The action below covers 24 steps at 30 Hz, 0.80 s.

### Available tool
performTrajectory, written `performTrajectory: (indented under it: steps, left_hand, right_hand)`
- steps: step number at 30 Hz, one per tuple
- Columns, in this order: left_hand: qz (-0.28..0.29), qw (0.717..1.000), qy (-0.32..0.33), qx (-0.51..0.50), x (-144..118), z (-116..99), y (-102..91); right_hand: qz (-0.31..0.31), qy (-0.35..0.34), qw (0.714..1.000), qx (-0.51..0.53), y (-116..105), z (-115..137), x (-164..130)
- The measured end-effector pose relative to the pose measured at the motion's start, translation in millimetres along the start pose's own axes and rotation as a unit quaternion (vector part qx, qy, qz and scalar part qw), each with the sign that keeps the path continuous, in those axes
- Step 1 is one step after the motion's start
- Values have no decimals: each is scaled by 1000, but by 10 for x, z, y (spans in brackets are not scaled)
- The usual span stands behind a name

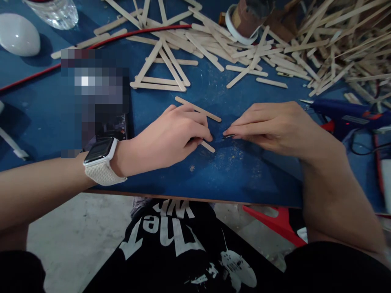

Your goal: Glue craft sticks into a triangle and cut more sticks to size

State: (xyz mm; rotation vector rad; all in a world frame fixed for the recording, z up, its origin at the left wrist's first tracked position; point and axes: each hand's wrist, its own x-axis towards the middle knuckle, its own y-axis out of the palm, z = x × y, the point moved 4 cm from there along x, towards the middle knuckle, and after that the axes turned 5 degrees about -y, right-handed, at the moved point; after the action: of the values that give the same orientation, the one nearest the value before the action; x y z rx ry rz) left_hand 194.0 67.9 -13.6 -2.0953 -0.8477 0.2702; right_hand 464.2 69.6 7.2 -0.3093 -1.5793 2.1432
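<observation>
My left hand (186, 130) is closed, its fingers curled down on a craft stick (208, 146) lying on the blue table; only the end of that stick shows under the fingertips. Just beyond the fingers lies another craft stick (210, 115), partly covered by the knuckles. My right hand (269, 126) pinches a small, thin, dark blade-like piece (229, 136) between thumb and fingers, low over the table. Most of that piece is hidden by the fingers. A short gap separates the two hands.
A triangle frame of craft sticks (160, 87) lies ahead. Behind it spreads a heap of loose sticks (305, 57), with a white-rimmed cup (241, 34). A blue glue gun (342, 116) is at right. A phone (113, 126), red cable (143, 31) and white rounded object (20, 34) are leftward.
</observation>
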Motion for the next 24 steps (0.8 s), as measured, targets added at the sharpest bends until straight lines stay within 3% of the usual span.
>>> performTrajectory:
  steps: [9, 15, 24]
  left_hand:
    - [-2, 1000, -1, 6, -17, 10, 0]
    - [-2, 1000, 0, 5, -22, 17, 0]
    - [-1, 1000, -1, 1, -15, 2, -5]
  right_hand:
    - [-32, -54, 997, -38, -28, 84, 8]
    - [-2, 0, 999, -34, -10, 67, -9]
    - [7, -9, 999, -36, -43, 94, 34]
